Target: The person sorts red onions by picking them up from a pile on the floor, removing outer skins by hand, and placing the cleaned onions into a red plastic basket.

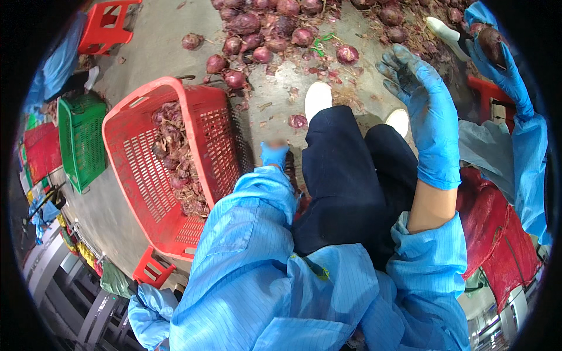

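My right hand point(423, 101), in a blue glove with darkened fingertips, is raised over the floor at the right. Its fingers are spread and nothing lies in them. Beside my left leg hangs my left hand point(273, 154), also in a blue glove. Part of it is blurred and the fingers are not visible, so its hold cannot be made out. Close to its left, a tilted red plastic basket point(215, 114) contains red onions and loose skins point(175, 153). Past my white shoes, a heap of red onions point(263, 30) covers the floor, with one onion point(347, 55) near its edge.
A co-worker's gloved hand point(496, 57) grips an onion at the right. At the left stand a green crate point(83, 140) and a red stool point(105, 26) near another person. Red mesh sacks point(496, 237) lie at my right. A second red stool point(153, 268) is behind the basket.
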A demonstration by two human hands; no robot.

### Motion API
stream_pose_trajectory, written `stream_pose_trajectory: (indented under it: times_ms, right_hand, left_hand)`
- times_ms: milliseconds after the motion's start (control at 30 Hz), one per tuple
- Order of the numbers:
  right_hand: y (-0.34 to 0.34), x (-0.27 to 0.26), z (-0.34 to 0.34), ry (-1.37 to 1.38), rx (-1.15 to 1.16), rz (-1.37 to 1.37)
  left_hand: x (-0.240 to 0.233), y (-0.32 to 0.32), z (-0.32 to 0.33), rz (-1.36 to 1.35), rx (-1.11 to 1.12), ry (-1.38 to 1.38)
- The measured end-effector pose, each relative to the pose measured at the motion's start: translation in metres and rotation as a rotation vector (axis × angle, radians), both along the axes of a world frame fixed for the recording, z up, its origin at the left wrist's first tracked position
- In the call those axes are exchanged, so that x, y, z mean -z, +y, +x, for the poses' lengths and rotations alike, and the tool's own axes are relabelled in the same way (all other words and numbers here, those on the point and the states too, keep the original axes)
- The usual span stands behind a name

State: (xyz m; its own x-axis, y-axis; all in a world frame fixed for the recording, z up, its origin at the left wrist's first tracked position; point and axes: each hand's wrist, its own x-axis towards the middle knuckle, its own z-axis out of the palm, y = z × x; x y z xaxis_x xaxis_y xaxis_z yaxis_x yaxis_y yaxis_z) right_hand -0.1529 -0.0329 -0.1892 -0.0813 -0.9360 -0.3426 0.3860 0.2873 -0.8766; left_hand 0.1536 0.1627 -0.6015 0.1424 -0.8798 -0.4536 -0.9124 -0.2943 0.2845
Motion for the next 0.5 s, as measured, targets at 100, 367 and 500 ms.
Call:
stream_pose_trajectory:
  times_ms: [100,367,500]
  right_hand:
    - [0.0,0.001,-0.011,-0.041,0.023,0.046]
    - [0.007,0.004,0.015,0.201,-0.217,0.085]
    - [0.016,0.005,0.027,0.445,-0.237,-0.212]
  left_hand:
    - [-0.018,-0.029,-0.021,-0.079,-0.256,0.582]
    - [-0.197,-0.159,-0.058,0.157,-0.403,1.57]
    - [-0.274,-0.182,-0.09,0.202,-0.553,1.836]
